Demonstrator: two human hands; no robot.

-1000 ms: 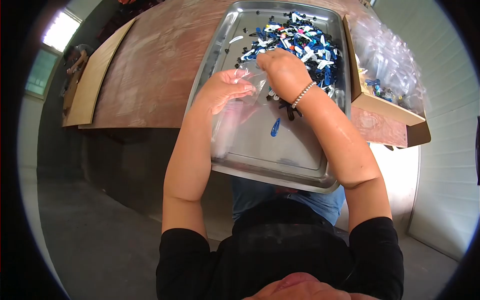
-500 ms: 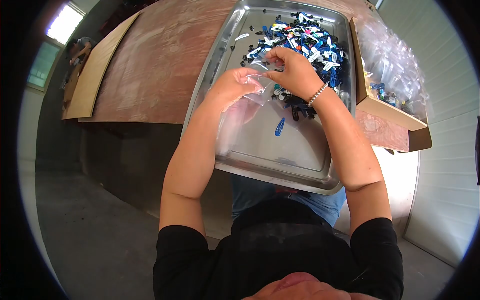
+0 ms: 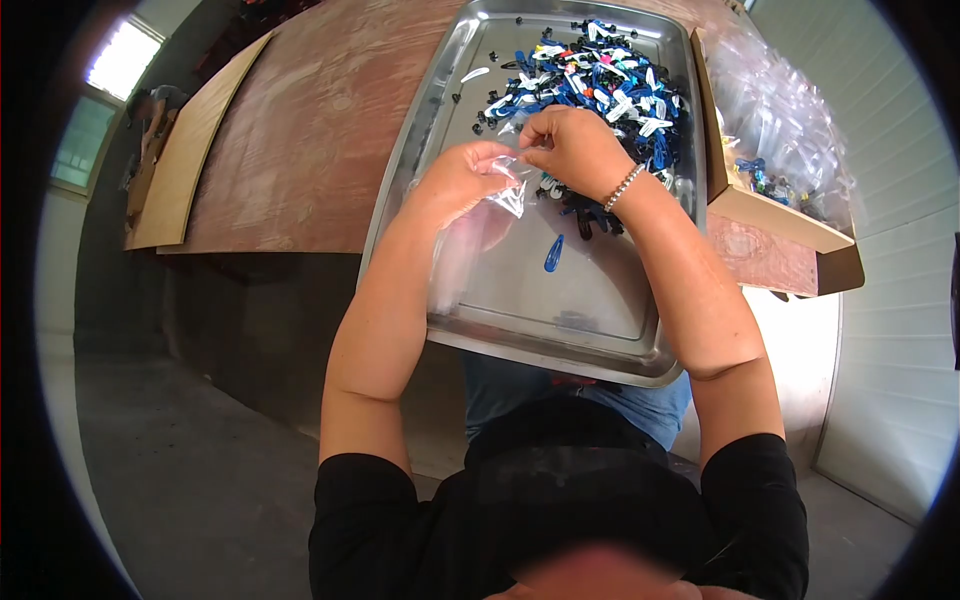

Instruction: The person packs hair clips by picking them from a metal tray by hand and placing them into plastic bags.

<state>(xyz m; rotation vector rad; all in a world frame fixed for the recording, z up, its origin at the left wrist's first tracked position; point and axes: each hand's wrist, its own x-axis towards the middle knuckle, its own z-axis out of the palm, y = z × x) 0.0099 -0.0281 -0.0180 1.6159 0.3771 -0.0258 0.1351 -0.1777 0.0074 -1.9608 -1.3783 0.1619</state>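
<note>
My left hand [image 3: 468, 183] pinches a small clear plastic bag [image 3: 511, 198] with something white showing inside, over the left part of the metal tray [image 3: 510, 350]. Touching the bag's upper edge, my right hand [image 3: 575, 150] has its thumb and forefinger closed on the plastic. A pile of hair clips [image 3: 600, 75], mostly blue, white and black, lies in the far part of the tray. One blue clip [image 3: 554, 253] lies apart, nearer my body. Beneath my left hand, a stack of clear bags [image 3: 456, 262] rests along the tray's left side.
To the right, a cardboard box [image 3: 780, 217] holds many clear bags [image 3: 765, 100], with some clips at its near end. The wooden table [image 3: 310, 130] extends to the left, with a pale board [image 3: 205, 140] on it. Another person [image 3: 155, 112] is at the far left.
My right hand has drawn back from the clip pile to the bag's edge. The bag now hangs lower and more crumpled at my left fingers, with white showing in it.
</note>
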